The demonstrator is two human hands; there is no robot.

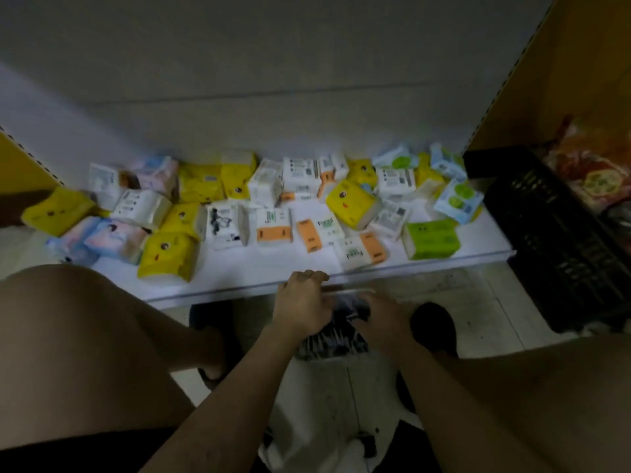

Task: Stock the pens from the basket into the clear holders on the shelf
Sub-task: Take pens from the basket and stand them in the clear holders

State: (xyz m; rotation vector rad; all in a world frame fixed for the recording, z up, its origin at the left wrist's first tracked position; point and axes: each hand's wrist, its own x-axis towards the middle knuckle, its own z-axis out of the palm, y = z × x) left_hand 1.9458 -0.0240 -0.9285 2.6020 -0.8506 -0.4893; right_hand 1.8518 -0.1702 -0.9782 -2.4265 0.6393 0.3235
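A small basket (345, 349) full of dark pens (327, 336) stands on the floor between my knees, just in front of the low white shelf (239, 268). My left hand (302, 302) is over the basket's far left side, its fingers curled round the pale rim there. From the right, my right hand (380, 319) reaches down among the pens. It is blurred, and its fingers are hidden in the basket. No clear holders are in view.
Several tissue packs (351, 204) in yellow, white, orange and green lie across the shelf. A black plastic crate (553, 240) stands at the right, with a cardboard wall behind it. My bare knees frame both lower corners, and dark shoes (433, 322) rest on the tiled floor.
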